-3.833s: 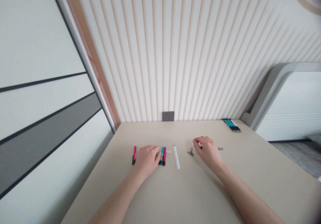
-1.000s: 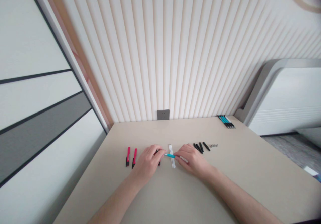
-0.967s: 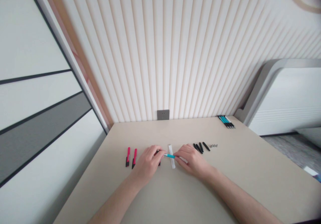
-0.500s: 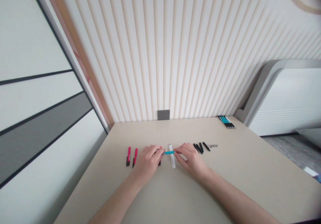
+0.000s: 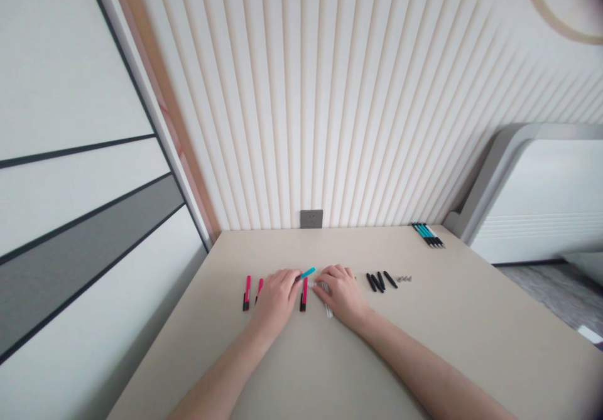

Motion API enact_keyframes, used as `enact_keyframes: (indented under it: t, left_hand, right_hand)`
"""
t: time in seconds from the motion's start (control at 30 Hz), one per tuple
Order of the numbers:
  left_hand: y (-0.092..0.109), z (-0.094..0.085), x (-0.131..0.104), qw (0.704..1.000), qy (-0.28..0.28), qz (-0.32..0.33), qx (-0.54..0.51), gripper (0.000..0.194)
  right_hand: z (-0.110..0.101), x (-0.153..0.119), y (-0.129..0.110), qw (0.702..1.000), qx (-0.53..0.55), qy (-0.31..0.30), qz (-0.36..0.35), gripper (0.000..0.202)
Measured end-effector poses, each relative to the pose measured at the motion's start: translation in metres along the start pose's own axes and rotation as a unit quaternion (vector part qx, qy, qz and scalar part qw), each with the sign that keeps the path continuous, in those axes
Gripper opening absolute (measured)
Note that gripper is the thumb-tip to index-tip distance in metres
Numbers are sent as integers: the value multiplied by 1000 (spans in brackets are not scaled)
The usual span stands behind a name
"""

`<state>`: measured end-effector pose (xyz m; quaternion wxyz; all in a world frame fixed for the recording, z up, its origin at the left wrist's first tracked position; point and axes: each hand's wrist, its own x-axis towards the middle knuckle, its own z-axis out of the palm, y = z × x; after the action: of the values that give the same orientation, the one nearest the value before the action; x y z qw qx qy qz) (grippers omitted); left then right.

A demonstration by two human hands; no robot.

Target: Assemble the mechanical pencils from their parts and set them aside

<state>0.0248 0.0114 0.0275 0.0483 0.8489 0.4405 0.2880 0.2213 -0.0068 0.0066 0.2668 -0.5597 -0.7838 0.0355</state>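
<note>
My left hand (image 5: 277,294) is closed on a turquoise pen barrel (image 5: 308,273), which sticks out past the fingertips and tilts up to the right. Just across from it, my right hand (image 5: 343,291) has its thumb and fingers drawn together low over the table. Something small and whitish shows at those fingertips, too blurred to name. Thin white rods (image 5: 328,312) lie partly under that hand. Between the two hands lies a pink pen part with a black clip (image 5: 304,296); two similar pink parts (image 5: 247,291) lie left, one partly covered by my left hand.
Several black pen grips (image 5: 380,281) lie right of my right hand, beside small metal springs (image 5: 404,279). At the table's back right corner is a row of turquoise, white and black pens (image 5: 428,235). A wall socket (image 5: 311,219) sits just above the table's back edge.
The turquoise barrel was level between both hands; now only my left hand holds it, tilted up. My right hand has let go of it and moved left over the white rods. The view has shifted slightly.
</note>
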Motion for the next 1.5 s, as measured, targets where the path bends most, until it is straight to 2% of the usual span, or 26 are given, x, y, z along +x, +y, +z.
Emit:
enact_keyframes:
  t: [0.1,0.2,0.33,0.43,0.83,1.2,1.5]
  left_hand:
    - [0,0,0,1000,-3,1,-7,12]
    - [0,-2,0,1000,-7,0,-14,12]
    - [3,-5,0,1000,-16,13,-18,9]
    - [5,-6,0,999,-21,28,-14,7]
    - [6,-2,-2,997,-30,67,-21,13]
    - [5,-2,-2,997,-34,71,-26,8]
    - [6,-1,-2,995,-36,68,-63,9]
  right_hand:
    - [1,1,1,1000,22,8,1,15]
    - [-1,-2,4,995,82,46,16,15]
    - [-11,-12,8,980,176,85,37,16]
    - [-20,-19,9,972,206,103,35,15]
    - [-24,-19,9,973,195,116,-47,13]
    - [-21,-20,12,974,191,92,-83,16]
    - [-30,-21,7,975,191,79,-79,10]
